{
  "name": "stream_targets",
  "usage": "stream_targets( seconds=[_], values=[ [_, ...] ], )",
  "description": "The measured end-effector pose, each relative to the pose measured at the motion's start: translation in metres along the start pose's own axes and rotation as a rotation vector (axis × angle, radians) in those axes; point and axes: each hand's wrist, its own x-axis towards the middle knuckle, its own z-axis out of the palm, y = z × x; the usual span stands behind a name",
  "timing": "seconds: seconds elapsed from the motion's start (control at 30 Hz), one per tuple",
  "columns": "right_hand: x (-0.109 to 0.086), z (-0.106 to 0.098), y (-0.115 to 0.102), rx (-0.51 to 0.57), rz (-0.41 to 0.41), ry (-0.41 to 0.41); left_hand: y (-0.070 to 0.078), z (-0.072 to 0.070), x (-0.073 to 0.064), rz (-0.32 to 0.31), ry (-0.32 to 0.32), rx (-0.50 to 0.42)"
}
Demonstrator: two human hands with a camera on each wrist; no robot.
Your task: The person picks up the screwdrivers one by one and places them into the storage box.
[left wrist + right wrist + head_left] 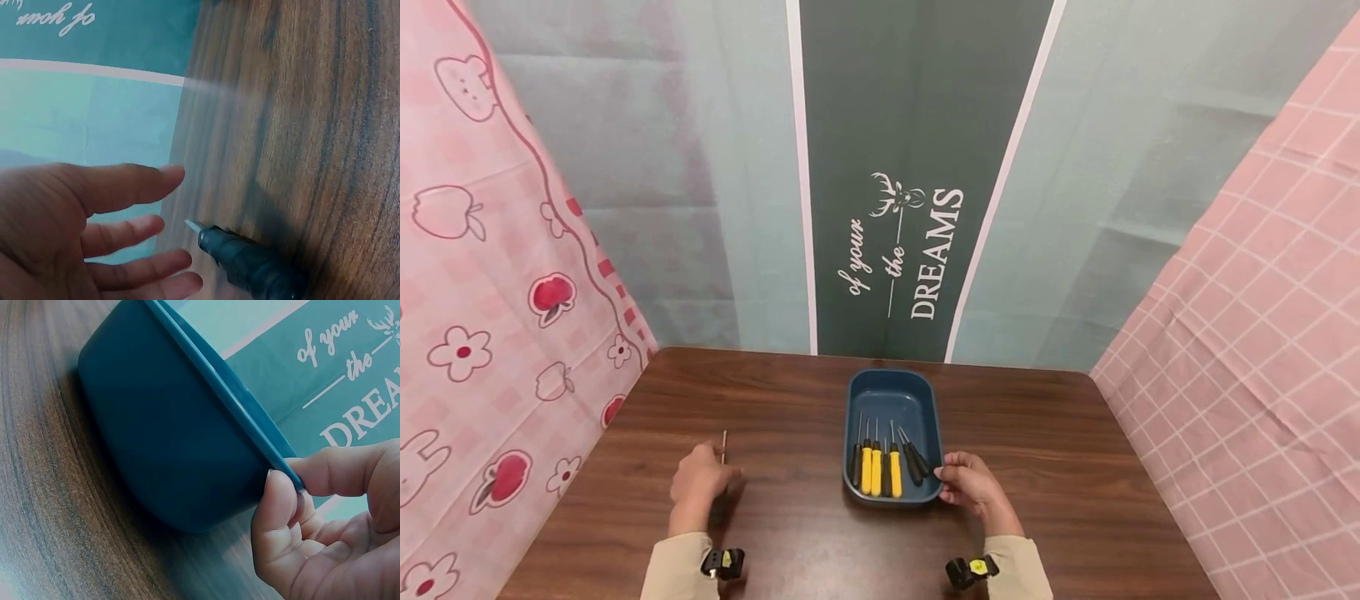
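Observation:
A blue rectangular tray (892, 400) sits on the table, holding several screwdrivers (877, 473) with yellow or black handles. At its near right corner my right hand (973, 483) pinches the rim between thumb and fingers; the right wrist view shows this grip on the tray wall (169, 425) closely. To the left, my left hand (702, 479) is over the table beside another screwdriver, whose thin metal shaft (724, 446) shows past the fingers. In the left wrist view that screwdriver (250, 262) has a black handle, and the spread fingers appear apart from it.
The brown wooden table (790, 533) extends back to a grey-green curtain (925, 108) with printed words. Pink patterned cloth (497, 333) hangs at the left, and pink checked cloth (1262, 333) at the right. Both wrists wear black camera straps (724, 563).

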Motion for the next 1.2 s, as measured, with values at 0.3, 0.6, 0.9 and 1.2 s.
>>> stream_targets(
  seconds=[0.3, 0.6, 0.9, 1.2],
  values=[
    [-0.001, 0.002, -0.005, -0.006, 0.009, 0.006, -0.018, -0.006, 0.0, -0.003, -0.046, -0.076],
    [0.002, 0.002, 0.0, -0.011, 0.009, 0.023, -0.029, -0.004, 0.0, -0.032, -0.057, -0.154],
    [0.0, 0.003, -0.002, -0.012, 0.012, 0.021, -0.035, 0.004, 0.007, -0.125, -0.088, -0.323],
    [0.001, 0.002, -0.001, -0.009, 0.017, 0.017, -0.038, 0.005, 0.01, -0.123, -0.123, -0.415]
  ],
)
